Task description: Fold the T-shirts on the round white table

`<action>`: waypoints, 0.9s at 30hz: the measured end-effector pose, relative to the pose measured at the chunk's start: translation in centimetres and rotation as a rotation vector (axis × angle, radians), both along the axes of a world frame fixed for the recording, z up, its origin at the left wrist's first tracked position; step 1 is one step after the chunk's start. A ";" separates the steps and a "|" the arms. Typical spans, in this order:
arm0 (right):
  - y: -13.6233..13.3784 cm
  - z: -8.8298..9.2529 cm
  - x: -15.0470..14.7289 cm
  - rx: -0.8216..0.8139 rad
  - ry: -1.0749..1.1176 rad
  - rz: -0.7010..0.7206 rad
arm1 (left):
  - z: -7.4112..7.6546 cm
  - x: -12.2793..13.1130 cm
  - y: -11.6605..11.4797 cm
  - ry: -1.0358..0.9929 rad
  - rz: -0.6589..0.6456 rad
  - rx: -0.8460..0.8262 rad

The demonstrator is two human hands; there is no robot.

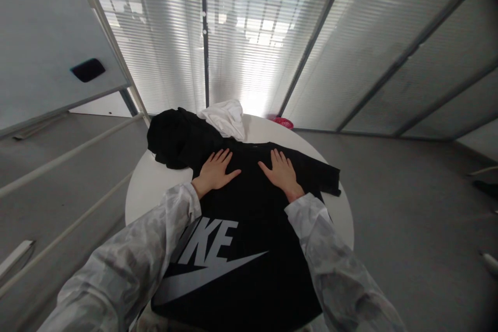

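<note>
A black T-shirt (268, 228) with a large grey logo lies spread out on a round white table (146, 187), its collar pointing away from me. My left hand (216, 170) rests flat on its upper left part, fingers apart. On the upper right part, near the shoulder, my right hand (282, 170) lies flat with its fingers spread. The right sleeve stretches out to the table's edge; the left one is partly hidden by my left hand and arm. The shirt's lower end reaches the near edge, close to my body.
Bunched black cloth (179, 137) sits at the table's back left, beside a crumpled white cloth (225, 116). Behind the table is a red basket-like object (284, 123) on the floor. White rails (70, 158) stand at left, a glass partition (249, 52) beyond.
</note>
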State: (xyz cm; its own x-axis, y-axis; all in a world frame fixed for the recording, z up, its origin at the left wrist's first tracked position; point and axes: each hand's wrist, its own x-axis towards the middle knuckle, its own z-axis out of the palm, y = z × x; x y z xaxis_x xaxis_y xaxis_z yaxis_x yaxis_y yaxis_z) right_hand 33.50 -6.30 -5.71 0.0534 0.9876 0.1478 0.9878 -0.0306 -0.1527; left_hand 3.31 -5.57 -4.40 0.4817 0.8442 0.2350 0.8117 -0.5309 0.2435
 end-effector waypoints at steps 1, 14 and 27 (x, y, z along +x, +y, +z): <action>0.0 0.0 0.2 0.000 0.000 -0.008 | 0.2 -0.1 0.0 -0.011 0.024 0.017; -0.1 0.2 0.1 0.008 -0.010 -0.017 | 5.8 -8.0 1.6 -0.153 0.551 0.361; -0.2 0.2 -0.2 0.032 0.011 -0.018 | 5.8 -6.3 1.0 -0.273 0.265 0.496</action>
State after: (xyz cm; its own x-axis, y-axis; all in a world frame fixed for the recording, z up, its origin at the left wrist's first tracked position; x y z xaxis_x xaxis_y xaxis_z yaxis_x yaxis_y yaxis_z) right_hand 33.27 -6.51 -5.50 0.0731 0.9813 0.1782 0.9854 -0.0436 -0.1644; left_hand -2.95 -4.60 1.40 0.1382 0.6853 0.7150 0.8746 -0.4232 0.2365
